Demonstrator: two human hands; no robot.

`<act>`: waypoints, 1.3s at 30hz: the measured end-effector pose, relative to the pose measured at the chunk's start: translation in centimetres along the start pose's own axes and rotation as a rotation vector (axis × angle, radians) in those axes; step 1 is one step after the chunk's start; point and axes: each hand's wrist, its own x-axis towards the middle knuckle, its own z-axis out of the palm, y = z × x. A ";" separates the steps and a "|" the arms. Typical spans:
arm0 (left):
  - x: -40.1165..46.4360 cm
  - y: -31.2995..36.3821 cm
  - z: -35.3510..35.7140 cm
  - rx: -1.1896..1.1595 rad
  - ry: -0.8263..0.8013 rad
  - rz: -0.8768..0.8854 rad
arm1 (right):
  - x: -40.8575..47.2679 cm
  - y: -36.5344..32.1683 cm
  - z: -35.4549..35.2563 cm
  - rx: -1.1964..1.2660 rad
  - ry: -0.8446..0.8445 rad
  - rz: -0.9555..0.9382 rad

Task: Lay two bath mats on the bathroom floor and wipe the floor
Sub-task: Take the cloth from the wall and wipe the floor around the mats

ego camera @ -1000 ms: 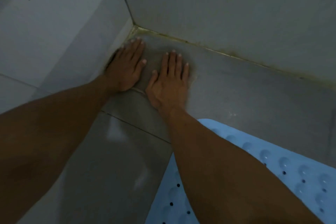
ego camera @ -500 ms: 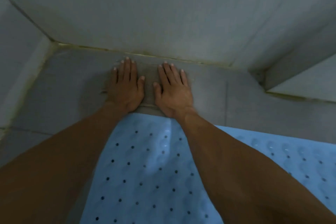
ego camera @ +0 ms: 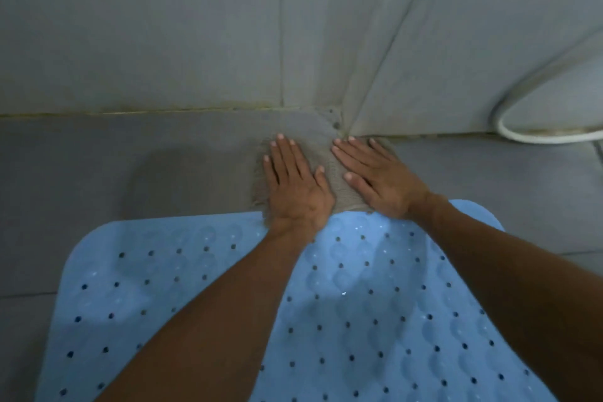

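A grey-brown cloth [ego camera: 329, 160] with a frayed left edge lies flat on the grey tiled floor [ego camera: 98, 173], close to the foot of the wall. My left hand [ego camera: 295, 184] and my right hand [ego camera: 378, 178] press down on it side by side, fingers straight and pointing at the wall. A light blue bath mat [ego camera: 359, 303] with small drain holes lies flat on the floor under my forearms. Its far edge meets the cloth's near edge. Only this one mat is in view.
Grey wall tiles rise just beyond the cloth, with a stained grout line [ego camera: 130, 109] along their foot. A wall corner [ego camera: 339, 127] sits right by my right fingertips. A white hose [ego camera: 522, 130] loops on the floor at the far right.
Both hands have slid the cloth to the right along the foot of the wall, from the left corner to the right one. The view has followed them.
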 end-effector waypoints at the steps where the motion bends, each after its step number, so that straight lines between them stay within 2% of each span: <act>1: -0.4 1.3 0.4 -0.009 -0.006 0.008 | -1.0 1.2 -0.1 -0.011 -0.010 -0.004; 6: -1.8 7.9 1.8 -0.035 -0.064 0.014 | -5.4 6.3 -1.1 -0.020 -0.049 0.086; 16: -3.4 24.3 6.7 -0.020 -0.164 0.223 | -18.5 18.4 -3.1 0.054 -0.105 0.399; 23: -6.5 34.2 9.9 -0.013 -0.201 0.317 | -26.1 24.9 -4.7 0.016 -0.166 0.499; 26: -7.0 34.9 10.5 0.011 -0.169 0.294 | -26.4 24.6 -4.4 0.003 -0.146 0.508; 31: -8.9 33.9 10.6 0.070 -0.121 0.349 | -28.8 22.7 -4.0 0.000 -0.141 0.530; 39: -19.3 32.4 10.3 0.064 -0.149 0.394 | -37.8 16.2 -1.9 0.004 -0.101 0.563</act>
